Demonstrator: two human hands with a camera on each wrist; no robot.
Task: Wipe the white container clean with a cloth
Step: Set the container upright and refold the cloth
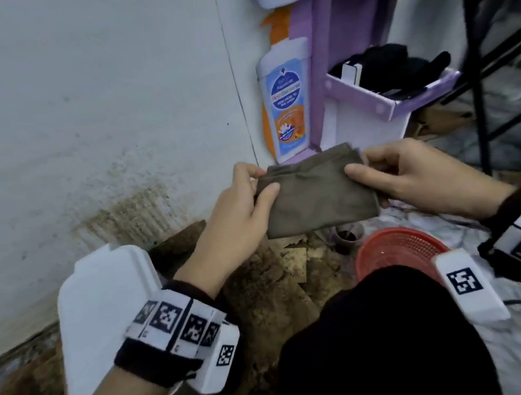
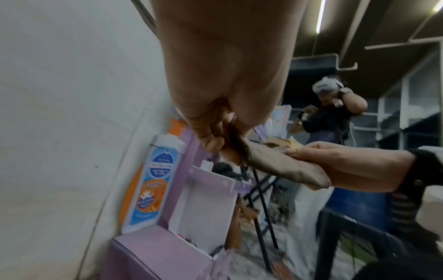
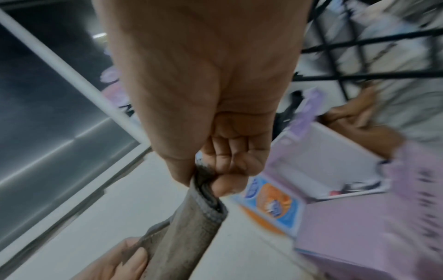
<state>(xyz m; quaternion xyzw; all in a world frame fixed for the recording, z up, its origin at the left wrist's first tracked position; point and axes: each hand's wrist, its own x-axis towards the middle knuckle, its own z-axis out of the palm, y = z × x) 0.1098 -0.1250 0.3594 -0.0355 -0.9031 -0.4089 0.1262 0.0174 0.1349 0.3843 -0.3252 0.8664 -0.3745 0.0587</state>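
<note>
1. The left hand pinches the left edge of the folded grey-brown cloth between thumb and fingers; the right hand pinches the right edge the same way, so the cloth hangs stretched in the air between them, in front of the wall
2. The cloth looks soft, limp and light, and probably a little grimy; held by two opposite edges it keeps flat, and I judge it would sag or unfold if either pinch loosened
3. Its long axis runs left to right, slightly tilted, the folded bottom edge nearest the person
4. The white foam container lies low at the near left, by the left wrist, untouched by either hand
5. I judge the foam very light, stiff but brittle and easily dented: better steadied by its rim with a gentle hold while the cloth is rubbed lightly
6. The container's long axis runs near to far, its far end toward the stained wall
</note>
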